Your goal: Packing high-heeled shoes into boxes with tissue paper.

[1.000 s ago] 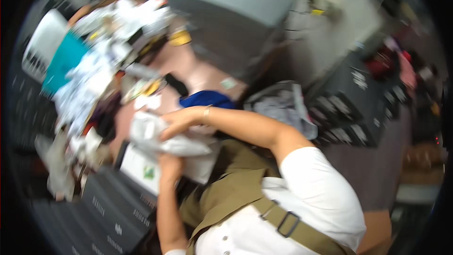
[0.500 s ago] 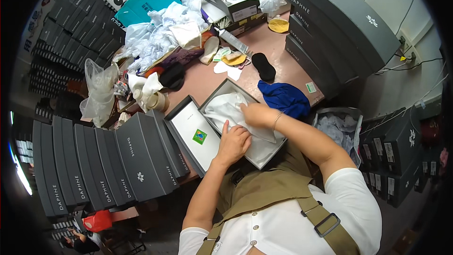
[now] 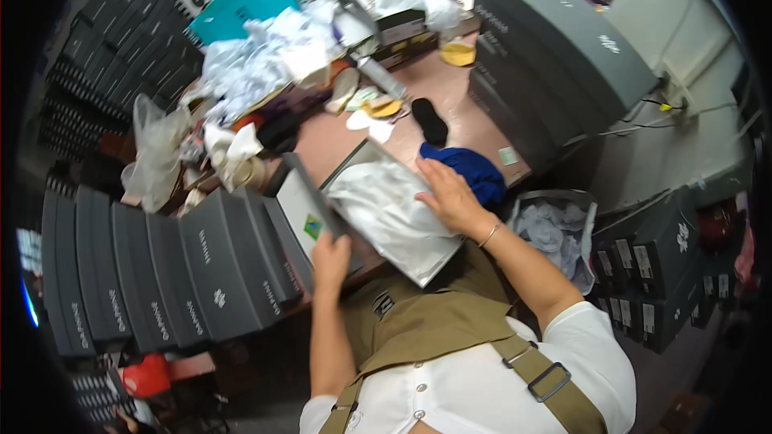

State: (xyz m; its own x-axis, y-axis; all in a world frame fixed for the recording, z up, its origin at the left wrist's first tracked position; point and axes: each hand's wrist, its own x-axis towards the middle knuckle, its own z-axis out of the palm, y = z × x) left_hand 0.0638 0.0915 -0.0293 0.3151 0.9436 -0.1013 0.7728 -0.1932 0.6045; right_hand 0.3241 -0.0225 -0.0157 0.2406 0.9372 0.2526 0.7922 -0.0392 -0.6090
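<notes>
An open dark grey shoe box (image 3: 424,277) lies at a slant on the near table edge, its contents covered by white tissue paper (image 3: 386,207). My right hand (image 3: 450,197) rests along the box's right side, fingers stretched out over the paper and rim. To the left, my left hand (image 3: 330,264) is closed on the near end of the box lid (image 3: 294,201). The lid stands tilted, its white inside with a green diamond-shaped sticker (image 3: 312,227) facing the box. Whatever lies under the tissue is hidden.
Several closed grey shoe boxes (image 3: 217,261) stand in a row at left; more are stacked at right (image 3: 555,56). Beyond lie blue cloth (image 3: 474,173), a black insole-shaped piece (image 3: 430,120), and crumpled paper (image 3: 265,56). A bag of paper (image 3: 555,233) sits beside my right arm.
My left hand has left the tissue and taken hold of the lid, which is now tilted up. My right hand has opened out onto the box's right side; the tissue lies flatter.
</notes>
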